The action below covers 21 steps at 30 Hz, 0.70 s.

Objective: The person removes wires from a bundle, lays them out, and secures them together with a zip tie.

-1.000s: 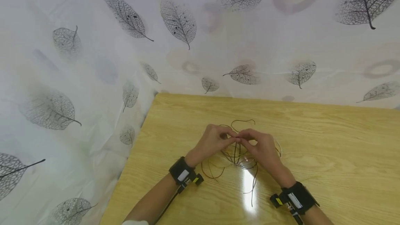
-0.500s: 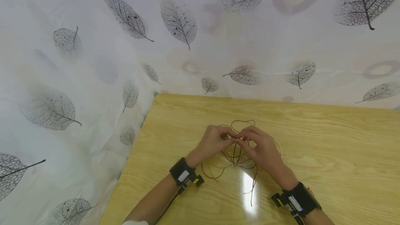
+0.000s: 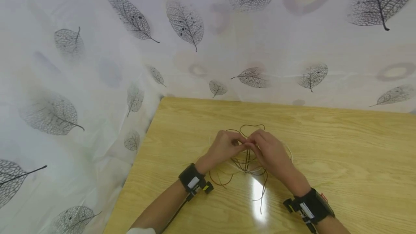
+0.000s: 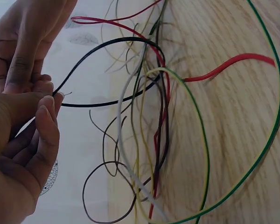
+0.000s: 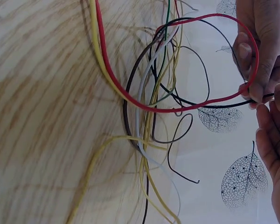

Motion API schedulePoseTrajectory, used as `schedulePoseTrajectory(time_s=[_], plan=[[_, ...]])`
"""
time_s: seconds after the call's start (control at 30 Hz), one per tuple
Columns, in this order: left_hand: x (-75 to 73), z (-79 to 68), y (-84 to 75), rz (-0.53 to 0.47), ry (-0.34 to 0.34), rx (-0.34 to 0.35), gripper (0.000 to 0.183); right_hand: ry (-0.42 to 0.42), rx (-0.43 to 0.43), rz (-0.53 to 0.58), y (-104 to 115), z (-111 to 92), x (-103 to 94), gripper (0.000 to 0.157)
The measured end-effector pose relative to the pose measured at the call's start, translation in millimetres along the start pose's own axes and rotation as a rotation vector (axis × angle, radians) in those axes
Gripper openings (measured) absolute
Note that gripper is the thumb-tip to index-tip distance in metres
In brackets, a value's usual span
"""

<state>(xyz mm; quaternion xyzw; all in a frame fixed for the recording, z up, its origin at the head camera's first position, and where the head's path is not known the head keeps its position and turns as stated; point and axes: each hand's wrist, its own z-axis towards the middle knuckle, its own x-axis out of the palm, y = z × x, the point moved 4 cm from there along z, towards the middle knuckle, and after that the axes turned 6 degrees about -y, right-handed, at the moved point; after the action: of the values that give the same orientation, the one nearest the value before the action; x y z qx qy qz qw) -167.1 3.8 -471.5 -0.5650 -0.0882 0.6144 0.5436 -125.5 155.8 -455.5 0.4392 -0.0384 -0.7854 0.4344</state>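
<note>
My left hand (image 3: 223,146) and right hand (image 3: 274,154) meet fingertip to fingertip above a loose tangle of thin wires. Between thumb and fingers both pinch a black wire (image 4: 94,48), whose two lengths come together at the fingertips as a loop. A bare thin strand pokes out beside the left fingertips in the left wrist view. Fingers cover the wire's ends. Below hang a red wire (image 5: 165,110), a white wire (image 4: 122,126), a green-and-yellow wire (image 4: 205,140) and a brown wire (image 5: 129,88), bunched midway. A yellow wire (image 5: 98,149) curves off to one side.
The wires spread over a wood-grain table (image 3: 341,161); several loose ends trail toward its front. Behind and to the left hangs a pale leaf-print sheet (image 3: 201,64). Each wrist wears a black strap, the left strap (image 3: 191,180) and right strap (image 3: 313,207), with a small camera.
The hands stay joined over the wires. The right hand's fingers have shifted and bunched closer around the pinch point, its wrist turning slightly; the left hand barely moves.
</note>
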Motion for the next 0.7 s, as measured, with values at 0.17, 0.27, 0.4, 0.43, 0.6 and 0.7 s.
schedulePoseTrajectory(time_s=[0.17, 0.27, 0.4, 0.43, 0.6, 0.7], plan=[[2.0, 3.3, -1.4, -0.005, -0.011, 0.026, 0.008, -0.046, 0.004, 0.001, 1.0, -2.3, -6.1, 0.020], [3.9, 5.2, -0.4, 0.012, -0.003, 0.046, 0.008, -0.069, 0.000, 0.009, 1.3, -3.0, -9.4, 0.023], [6.2, 6.1, 1.4, 0.046, 0.001, 0.066, 0.007, -0.080, -0.005, 0.032, 2.4, -3.0, -13.0, 0.025], [6.9, 6.1, 1.8, 0.052, 0.002, 0.069, 0.007, -0.079, -0.003, 0.040, 2.9, -3.1, -13.9, 0.024], [8.2, 7.0, 2.1, 0.075, 0.004, 0.088, 0.006, -0.127, -0.005, 0.088, 3.5, -4.6, -17.9, 0.026], [8.2, 7.2, 2.3, 0.112, 0.000, 0.105, 0.006, -0.147, 0.016, 0.101, 1.0, -4.8, -18.1, 0.028]])
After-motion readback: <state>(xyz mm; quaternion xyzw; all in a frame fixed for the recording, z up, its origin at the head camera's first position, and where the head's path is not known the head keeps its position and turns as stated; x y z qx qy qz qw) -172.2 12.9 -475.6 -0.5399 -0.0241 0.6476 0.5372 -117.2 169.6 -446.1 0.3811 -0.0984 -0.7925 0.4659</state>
